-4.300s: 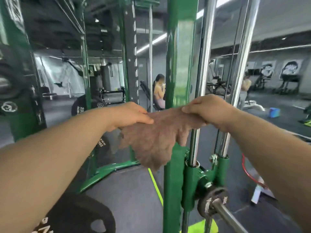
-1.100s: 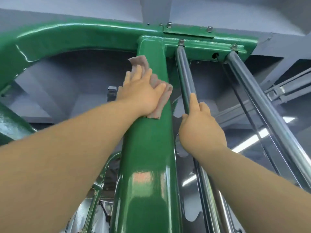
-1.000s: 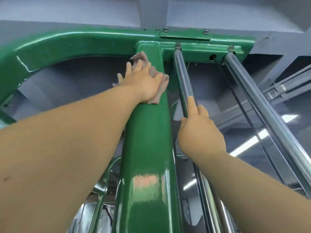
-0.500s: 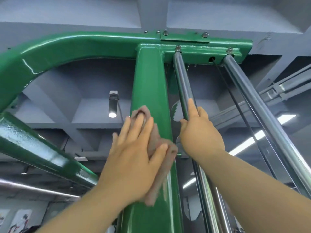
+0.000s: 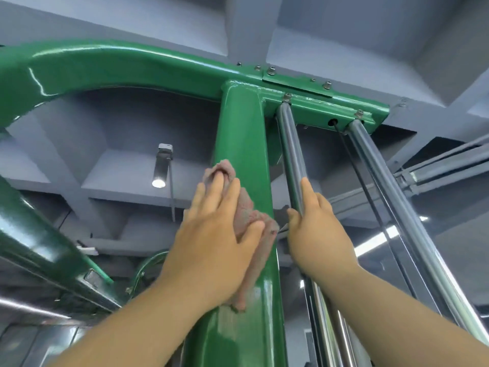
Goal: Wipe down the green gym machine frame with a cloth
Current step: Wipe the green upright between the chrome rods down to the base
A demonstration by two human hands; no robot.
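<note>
I look up at the glossy green upright post [image 5: 243, 133] of the gym machine, which meets a curved green top beam [image 5: 119, 67]. My left hand [image 5: 211, 239] lies flat with straight fingers on a crumpled pinkish-brown cloth [image 5: 254, 234] and presses it against the left face of the post. My right hand [image 5: 317, 234] grips the nearer chrome guide rod [image 5: 289, 152] just right of the post, fingers wrapped round it and index finger lying along it.
A second chrome rod [image 5: 375, 181] and a thin black cable [image 5: 354, 165] run down from the green top bracket [image 5: 344, 107] on the right. A slanted green beam [image 5: 39, 247] crosses lower left. A ceiling spotlight [image 5: 161, 168] hangs behind, under the grey coffered ceiling.
My left hand slid the cloth down the post from the top joint to about mid-height. In the last half second it barely moved. My right hand stayed on the chrome rod.
</note>
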